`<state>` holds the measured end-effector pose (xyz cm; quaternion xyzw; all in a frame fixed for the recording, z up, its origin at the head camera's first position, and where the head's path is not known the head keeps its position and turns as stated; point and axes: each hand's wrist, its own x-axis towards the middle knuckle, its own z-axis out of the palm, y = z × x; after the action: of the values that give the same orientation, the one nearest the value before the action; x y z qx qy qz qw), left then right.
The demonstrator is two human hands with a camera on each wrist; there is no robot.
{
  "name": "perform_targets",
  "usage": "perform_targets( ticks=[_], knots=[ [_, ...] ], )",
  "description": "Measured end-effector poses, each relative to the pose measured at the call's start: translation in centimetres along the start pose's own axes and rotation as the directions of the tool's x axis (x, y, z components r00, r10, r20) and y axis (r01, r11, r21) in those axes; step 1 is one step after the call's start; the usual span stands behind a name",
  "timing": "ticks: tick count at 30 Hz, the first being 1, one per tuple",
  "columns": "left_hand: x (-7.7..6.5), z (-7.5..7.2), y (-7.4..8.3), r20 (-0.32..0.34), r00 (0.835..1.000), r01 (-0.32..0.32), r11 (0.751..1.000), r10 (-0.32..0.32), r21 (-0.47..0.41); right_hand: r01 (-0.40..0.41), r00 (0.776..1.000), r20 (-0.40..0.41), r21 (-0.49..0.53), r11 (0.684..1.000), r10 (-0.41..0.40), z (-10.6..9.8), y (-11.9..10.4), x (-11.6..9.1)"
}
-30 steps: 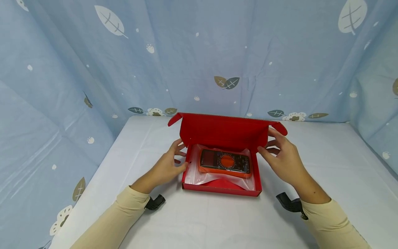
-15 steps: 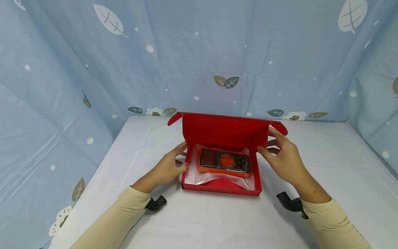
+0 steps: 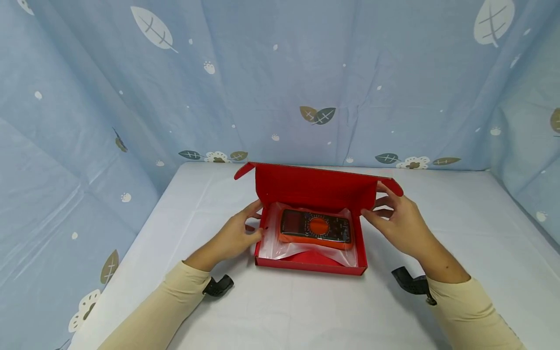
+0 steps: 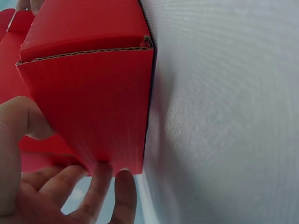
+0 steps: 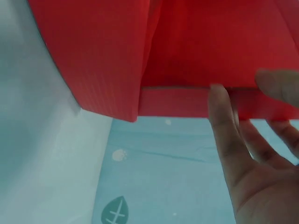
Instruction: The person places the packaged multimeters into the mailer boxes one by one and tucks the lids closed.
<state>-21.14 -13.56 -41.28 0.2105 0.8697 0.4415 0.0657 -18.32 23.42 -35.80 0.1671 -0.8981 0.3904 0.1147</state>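
A red cardboard box [image 3: 310, 268] stands on the white table with its lid [image 3: 315, 187] raised at the back. Inside lies an orange and black multimeter [image 3: 316, 227] on a clear plastic bag [image 3: 273, 243]. My left hand [image 3: 236, 236] grips the box's left wall, thumb at the top edge and fingers along the outer side, as the left wrist view shows. At the right end of the lid, my right hand [image 3: 400, 221] holds its side flap [image 5: 177, 101] between thumb and fingers. Part of those fingers is hidden behind the flap in the head view.
The white table [image 3: 288, 311] runs out on both sides of the box. A blue curtain with leaf prints [image 3: 271, 73] hangs behind and to the left and right. Black wrist mounts [image 3: 218, 286] stick out at both sleeves.
The lid has tipped slightly forward and down, its right end more, with my right hand on it. My left fingers have shifted a little along the box's left rear corner. The multimeter stays put.
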Motion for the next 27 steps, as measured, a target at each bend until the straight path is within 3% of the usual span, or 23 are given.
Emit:
perform_targets(
  ticks=[5,18,24,27],
  knots=[
    [0.0,-0.1,-0.1,-0.004,1.0,0.009,1.0,-0.009,-0.01,0.003,0.998,0.068,0.028,1.0,-0.005,-0.3,0.1,0.0],
    [0.0,-0.4,-0.1,0.007,1.0,0.025,1.0,-0.025,-0.01,-0.003,0.989,0.148,0.095,0.995,-0.011,-0.8,1.3,0.1],
    [-0.1,-0.8,-0.1,0.011,1.0,0.017,1.0,-0.017,0.0,0.036,0.987,0.156,0.088,0.995,-0.05,-0.9,1.6,0.2],
    [-0.1,-1.1,0.0,-0.017,1.0,-0.001,1.0,0.001,0.004,0.055,0.985,0.157,0.087,0.995,-0.068,-0.9,1.6,0.1]
  ],
)
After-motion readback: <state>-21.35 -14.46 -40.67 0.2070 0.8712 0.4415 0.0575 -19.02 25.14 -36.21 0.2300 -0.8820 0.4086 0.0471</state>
